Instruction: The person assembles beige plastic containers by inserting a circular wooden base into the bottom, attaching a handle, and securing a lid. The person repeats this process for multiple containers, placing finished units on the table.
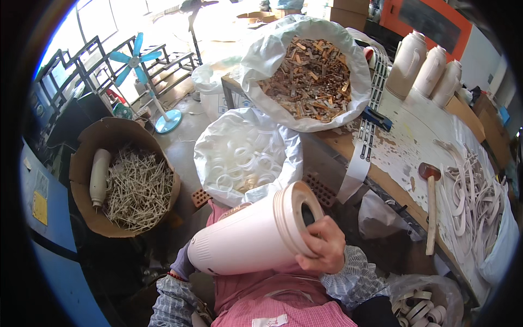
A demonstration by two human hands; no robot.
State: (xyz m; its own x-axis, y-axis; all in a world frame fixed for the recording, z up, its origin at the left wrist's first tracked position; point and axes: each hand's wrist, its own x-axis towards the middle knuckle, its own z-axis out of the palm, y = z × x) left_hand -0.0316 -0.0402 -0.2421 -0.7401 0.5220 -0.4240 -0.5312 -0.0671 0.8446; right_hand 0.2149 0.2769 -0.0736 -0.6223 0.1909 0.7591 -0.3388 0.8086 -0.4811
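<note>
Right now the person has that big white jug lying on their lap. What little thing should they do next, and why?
Probably reach into the bag of white rings for one. The white jug lies tilted across the lap, its open rim bare and facing up-right. The right hand grips that rim with fingers inside the mouth, while the left hand steadies the bottom end. The bag sits just in front, within easy reach.

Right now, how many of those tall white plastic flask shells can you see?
5: one white plastic flask shell held across the lap, three standing together on the workbench at upper right, one in the cardboard drum. Others may be hidden.
</note>
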